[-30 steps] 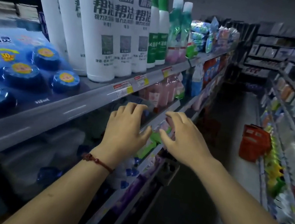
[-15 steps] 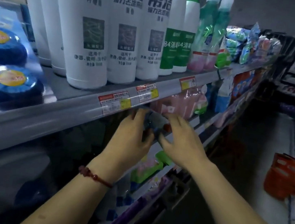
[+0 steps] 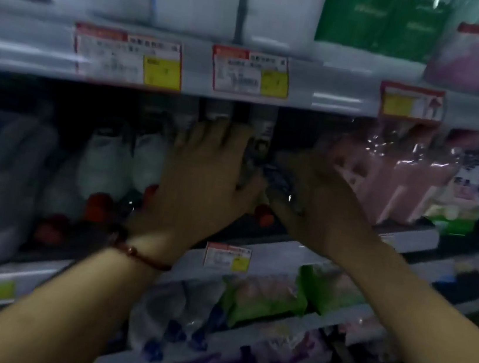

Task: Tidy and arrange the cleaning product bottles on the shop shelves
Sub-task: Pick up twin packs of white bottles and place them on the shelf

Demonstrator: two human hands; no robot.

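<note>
A grey bottle [image 3: 263, 129] with a dark, glossy patterned lower part is seen in the dim shelf bay directly below the middle price label [image 3: 249, 72]; its shape is blurred and its print cannot be read. A second grey top [image 3: 218, 110] is seen beside it, below the left end of that label. The bottle is framed by both hands, its visible strip showing in the gap between them.

The left hand [image 3: 205, 176], below and slightly left of the label, is laid against the bottle's left side with the fingers [image 3: 217, 130] stretched nearly straight upward and the thumb spread toward the other hand. The right hand [image 3: 318, 201], below and right of the label, is set against the dark lower part; its fingers are blurred, so it cannot be told whether the bottle is clasped. The two thumbs nearly meet beneath the bottle.

White red-capped bottles [image 3: 105, 162] are ranged below and left of the label, pink packs [image 3: 401, 179] below and right.
</note>
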